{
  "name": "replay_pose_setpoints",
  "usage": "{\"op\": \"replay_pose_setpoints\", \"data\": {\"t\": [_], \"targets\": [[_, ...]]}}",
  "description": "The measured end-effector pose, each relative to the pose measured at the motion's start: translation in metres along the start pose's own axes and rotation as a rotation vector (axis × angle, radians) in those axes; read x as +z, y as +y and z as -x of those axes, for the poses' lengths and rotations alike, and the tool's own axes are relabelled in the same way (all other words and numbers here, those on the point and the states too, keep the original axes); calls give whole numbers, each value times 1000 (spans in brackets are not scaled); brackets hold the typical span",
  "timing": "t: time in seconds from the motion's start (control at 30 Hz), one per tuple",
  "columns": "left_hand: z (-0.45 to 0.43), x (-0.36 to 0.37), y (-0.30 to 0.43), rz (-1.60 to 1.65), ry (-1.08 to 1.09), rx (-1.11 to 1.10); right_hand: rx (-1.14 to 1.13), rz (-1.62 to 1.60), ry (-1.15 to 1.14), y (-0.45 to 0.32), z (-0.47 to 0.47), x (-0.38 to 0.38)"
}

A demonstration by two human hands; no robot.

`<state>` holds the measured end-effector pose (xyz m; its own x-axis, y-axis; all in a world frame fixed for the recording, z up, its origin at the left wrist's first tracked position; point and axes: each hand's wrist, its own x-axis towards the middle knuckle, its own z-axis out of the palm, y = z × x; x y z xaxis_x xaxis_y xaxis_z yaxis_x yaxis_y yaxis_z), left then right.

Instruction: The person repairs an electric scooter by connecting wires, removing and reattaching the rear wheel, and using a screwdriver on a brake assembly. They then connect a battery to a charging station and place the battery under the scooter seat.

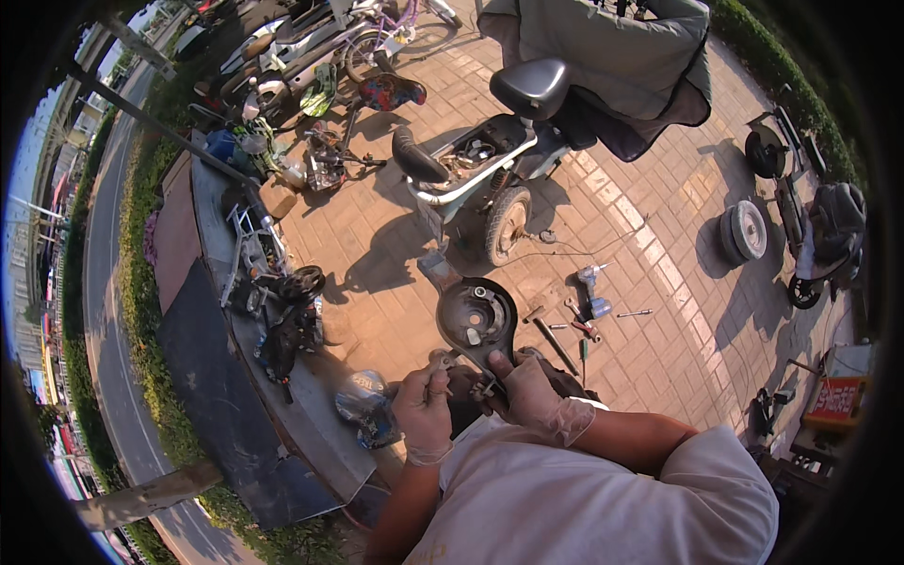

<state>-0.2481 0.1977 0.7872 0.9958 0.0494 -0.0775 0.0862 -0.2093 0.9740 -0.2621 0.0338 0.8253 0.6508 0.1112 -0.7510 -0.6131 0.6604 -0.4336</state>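
Observation:
My right hand [540, 395], in a thin translucent glove, grips the narrow end of a black metal part with a round, dished housing [480, 314], which looks like a scooter brake plate with an arm. My right thumb presses on top of its arm. A bolt with nuts [484, 388] sticks out near those fingers. Beside it, my left hand [424, 406], gloved too, pinches a small metal piece [443, 359], too small to name surely. Beyond the part stands a partly stripped electric scooter [470, 159], its seat raised and its rear tyre [508, 222] towards me.
To the right on the paving lie a cordless driver [592, 289], a hammer [556, 346], a green-handled screwdriver [583, 353] and a socket extension [634, 313]. A loose wheel [747, 229] lies farther right. Scooter parts [265, 282] crowd the ledge at left, near a plastic-wrapped bundle [364, 399].

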Motion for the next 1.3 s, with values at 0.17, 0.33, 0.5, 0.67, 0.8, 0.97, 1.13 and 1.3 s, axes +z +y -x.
{"op": "replay_pose_setpoints", "data": {"t": [0.17,0.33,0.5,0.67,0.8,0.97,1.13,1.3], "targets": [[-78,-16,-3,-44,-299,211,-72,-281,149,3,-28,38],[-115,-1,-3,-41,-448,12,-121,-312,236,-5,-46,34],[-136,45,-9,12,-438,-90,-113,-271,220,-18,-68,-3],[-135,79,-27,-87,-543,52,-56,-414,230,-37,-89,-42],[-151,104,-44,-136,-482,-137,85,-387,234,-43,-102,-71],[-178,132,-62,-254,-711,-89,-33,-401,321,-40,-137,-89],[-210,140,-91,-240,-834,-131,-37,-487,430,-34,-170,-79],[-256,127,-122,-255,-829,-250,115,-334,432,-32,-203,-63]]}}
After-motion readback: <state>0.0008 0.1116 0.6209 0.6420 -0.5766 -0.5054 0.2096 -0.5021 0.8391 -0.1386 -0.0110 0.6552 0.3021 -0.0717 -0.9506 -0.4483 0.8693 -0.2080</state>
